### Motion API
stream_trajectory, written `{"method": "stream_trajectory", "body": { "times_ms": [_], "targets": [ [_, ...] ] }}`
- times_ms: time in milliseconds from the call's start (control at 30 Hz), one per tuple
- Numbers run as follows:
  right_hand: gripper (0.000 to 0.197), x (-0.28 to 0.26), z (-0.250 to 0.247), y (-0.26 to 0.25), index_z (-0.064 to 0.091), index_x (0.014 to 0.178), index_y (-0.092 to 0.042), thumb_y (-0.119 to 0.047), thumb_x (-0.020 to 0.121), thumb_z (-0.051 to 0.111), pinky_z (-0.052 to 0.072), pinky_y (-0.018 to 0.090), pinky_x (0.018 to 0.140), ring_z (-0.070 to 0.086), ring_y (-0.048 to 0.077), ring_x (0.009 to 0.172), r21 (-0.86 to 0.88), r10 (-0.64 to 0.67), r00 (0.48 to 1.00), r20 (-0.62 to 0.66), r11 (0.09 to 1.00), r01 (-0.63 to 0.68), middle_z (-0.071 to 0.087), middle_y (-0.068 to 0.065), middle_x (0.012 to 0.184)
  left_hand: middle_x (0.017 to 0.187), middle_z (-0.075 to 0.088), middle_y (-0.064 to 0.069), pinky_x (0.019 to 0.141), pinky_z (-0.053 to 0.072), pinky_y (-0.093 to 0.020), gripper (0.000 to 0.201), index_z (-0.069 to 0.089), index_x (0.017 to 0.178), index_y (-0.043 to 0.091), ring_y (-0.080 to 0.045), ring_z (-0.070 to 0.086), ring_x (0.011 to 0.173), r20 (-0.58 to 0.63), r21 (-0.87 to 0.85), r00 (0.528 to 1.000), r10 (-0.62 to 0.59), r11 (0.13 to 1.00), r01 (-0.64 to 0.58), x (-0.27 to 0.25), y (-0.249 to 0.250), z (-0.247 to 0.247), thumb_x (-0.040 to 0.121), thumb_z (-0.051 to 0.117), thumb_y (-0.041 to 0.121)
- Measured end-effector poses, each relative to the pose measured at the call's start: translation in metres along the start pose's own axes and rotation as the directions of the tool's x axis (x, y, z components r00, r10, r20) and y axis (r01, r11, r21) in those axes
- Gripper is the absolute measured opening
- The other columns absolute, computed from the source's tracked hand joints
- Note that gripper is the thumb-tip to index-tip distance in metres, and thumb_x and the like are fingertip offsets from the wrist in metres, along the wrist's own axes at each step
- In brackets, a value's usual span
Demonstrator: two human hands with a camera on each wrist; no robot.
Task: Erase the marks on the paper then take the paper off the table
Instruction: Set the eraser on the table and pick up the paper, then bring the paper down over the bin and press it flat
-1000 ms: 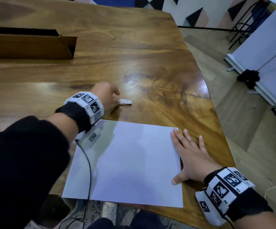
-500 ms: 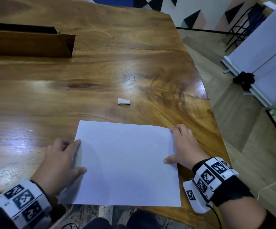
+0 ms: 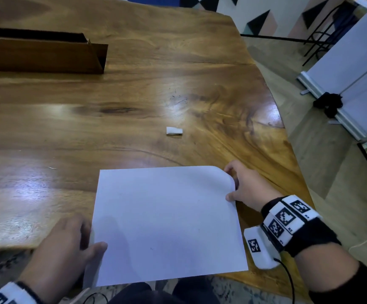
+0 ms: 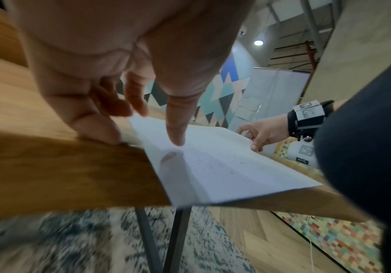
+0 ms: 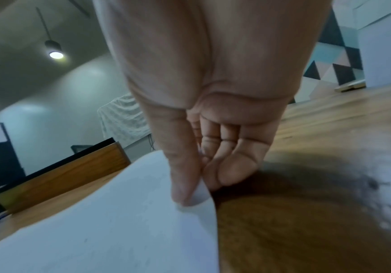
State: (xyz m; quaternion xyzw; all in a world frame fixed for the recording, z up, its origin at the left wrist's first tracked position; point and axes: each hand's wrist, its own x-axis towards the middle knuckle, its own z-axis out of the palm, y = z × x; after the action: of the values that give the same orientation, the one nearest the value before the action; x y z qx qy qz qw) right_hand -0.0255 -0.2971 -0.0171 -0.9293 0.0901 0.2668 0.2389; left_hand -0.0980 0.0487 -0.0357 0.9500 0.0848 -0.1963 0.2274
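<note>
A white sheet of paper (image 3: 167, 224) lies at the near edge of the wooden table (image 3: 134, 95) and overhangs it a little. Only faint specks show on the paper. My left hand (image 3: 92, 242) holds its left edge, thumb over the sheet and fingers at the edge, as the left wrist view shows (image 4: 147, 129). My right hand (image 3: 229, 184) pinches the right edge between thumb and fingers, and the far right corner curls up; the right wrist view shows this pinch (image 5: 201, 188). A small white eraser (image 3: 174, 131) lies alone on the table beyond the paper.
A long brown open box (image 3: 42, 55) lies at the far left of the table. The table's right edge curves away to the wooden floor, where a white panel on a stand (image 3: 342, 73) is. A patterned rug (image 4: 73, 245) and my dark-clothed knees (image 3: 162, 292) are below the near edge.
My left hand let go of the eraser and came back to the paper's left edge. My right hand went from lying flat to pinching the right edge. The paper slid nearer.
</note>
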Motion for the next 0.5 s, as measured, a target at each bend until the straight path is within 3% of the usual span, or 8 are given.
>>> {"method": "stream_trajectory", "body": {
  "times_ms": [100, 167, 267, 333, 400, 500],
  "targets": [
    [0.057, 0.003, -0.003, 0.003, 0.046, 0.118, -0.025, -0.007, 0.074, 0.077, 0.043, 0.025, 0.062, 0.056, 0.013, 0.071, 0.029, -0.006, 1.0, 0.026, 1.0, 0.006, 0.06, 0.0, 0.079, 0.043, 0.057, -0.002, 0.049, 0.04, -0.029, 0.042, 0.046, 0.05, 0.014, -0.019, 0.056, 0.048, 0.068, -0.038, 0.983, -0.169, 0.984, 0.172, -0.011, -0.025, 0.0, 0.056, 0.082, 0.034],
    [0.06, 0.004, -0.005, 0.004, 0.045, 0.121, -0.027, -0.008, 0.075, 0.078, 0.041, 0.023, 0.061, 0.057, 0.011, 0.072, 0.03, -0.017, 0.999, 0.045, 0.999, 0.016, 0.06, -0.001, 0.08, 0.038, 0.061, -0.004, 0.051, 0.047, -0.031, 0.04, 0.051, 0.046, 0.011, -0.021, 0.059, 0.042, 0.134, -0.157, 0.965, -0.225, 0.957, 0.245, -0.014, -0.036, 0.003, 0.056, 0.083, 0.034],
    [0.061, 0.005, -0.004, 0.002, 0.044, 0.124, -0.028, -0.011, 0.076, 0.077, 0.04, 0.023, 0.062, 0.056, 0.011, 0.074, -0.014, -0.051, 0.996, 0.076, 0.999, 0.052, 0.06, -0.003, 0.083, 0.047, 0.064, -0.02, 0.058, 0.054, -0.037, 0.021, 0.062, 0.057, 0.0, -0.026, 0.061, 0.043, 0.209, -0.495, 0.949, -0.234, 0.812, 0.309, -0.014, -0.043, 0.01, 0.068, 0.075, 0.012],
    [0.059, 0.007, -0.002, -0.003, 0.044, 0.124, -0.029, -0.013, 0.077, 0.076, 0.041, 0.025, 0.063, 0.056, 0.011, 0.077, -0.062, -0.087, 0.991, 0.105, 0.994, 0.093, 0.06, -0.004, 0.086, 0.057, 0.067, -0.027, 0.05, 0.055, -0.031, 0.013, 0.062, 0.073, -0.01, -0.027, 0.063, 0.045, 0.271, -0.645, 0.93, -0.25, 0.67, 0.368, -0.016, -0.042, 0.013, 0.075, 0.065, 0.002],
    [0.06, 0.01, 0.0, -0.01, 0.042, 0.125, -0.029, -0.013, 0.078, 0.075, 0.044, 0.027, 0.066, 0.056, 0.015, 0.083, -0.098, -0.121, 0.983, 0.135, 0.986, 0.134, 0.061, -0.002, 0.095, 0.061, 0.069, -0.026, 0.046, 0.053, -0.027, 0.012, 0.061, 0.079, -0.011, -0.029, 0.063, 0.049, 0.3, -0.713, 0.92, -0.251, 0.581, 0.391, -0.019, -0.044, 0.018, 0.077, 0.06, 0.001],
    [0.062, 0.014, 0.001, -0.02, 0.041, 0.13, -0.025, -0.013, 0.079, 0.075, 0.043, 0.026, 0.066, 0.056, 0.017, 0.091, -0.13, -0.178, 0.969, 0.172, 0.971, 0.201, 0.061, 0.0, 0.109, 0.078, 0.066, -0.035, 0.067, 0.043, -0.039, 0.01, 0.066, 0.075, 0.0, -0.039, 0.058, 0.072, 0.324, -0.739, 0.913, -0.249, 0.536, 0.409, -0.025, -0.045, 0.024, 0.067, 0.069, 0.006]
  ]
}}
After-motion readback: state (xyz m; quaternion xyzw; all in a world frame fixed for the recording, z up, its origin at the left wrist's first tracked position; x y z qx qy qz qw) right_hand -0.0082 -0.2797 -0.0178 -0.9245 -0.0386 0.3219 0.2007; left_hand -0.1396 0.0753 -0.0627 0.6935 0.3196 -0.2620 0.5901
